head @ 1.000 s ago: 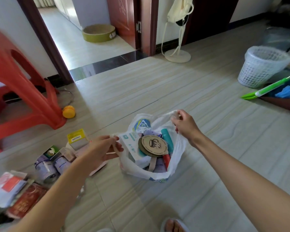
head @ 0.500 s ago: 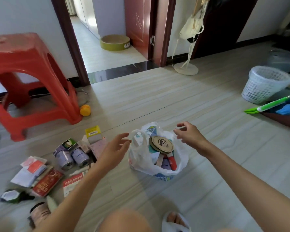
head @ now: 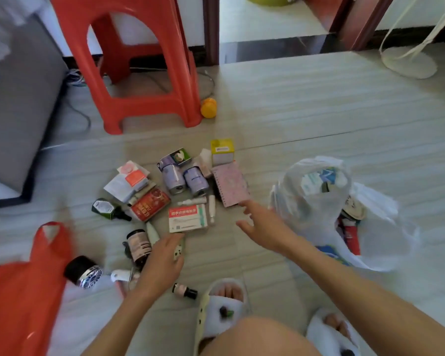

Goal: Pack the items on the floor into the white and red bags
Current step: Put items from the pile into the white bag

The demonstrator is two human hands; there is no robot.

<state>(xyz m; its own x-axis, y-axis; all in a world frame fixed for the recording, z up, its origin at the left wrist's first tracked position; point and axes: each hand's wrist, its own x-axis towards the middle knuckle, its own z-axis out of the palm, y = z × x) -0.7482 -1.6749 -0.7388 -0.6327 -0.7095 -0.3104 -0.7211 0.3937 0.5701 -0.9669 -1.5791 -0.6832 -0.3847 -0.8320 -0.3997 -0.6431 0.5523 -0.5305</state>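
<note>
Legible text: scarce. White medicine box [head: 188,218] on the floor: a red band with a row of white Chinese characters, too blurred to read. Red packet [head: 150,203]: gold print, illegible. Yellow-topped box [head: 222,151]: a small white label, unreadable. White bag [head: 316,199]: blue print, indistinct.

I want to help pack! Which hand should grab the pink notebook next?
Probably the right hand: its open fingers already reach toward the pink notebook, almost at its near corner. The left hand is lower, over the small bottles, farther from it.
</note>
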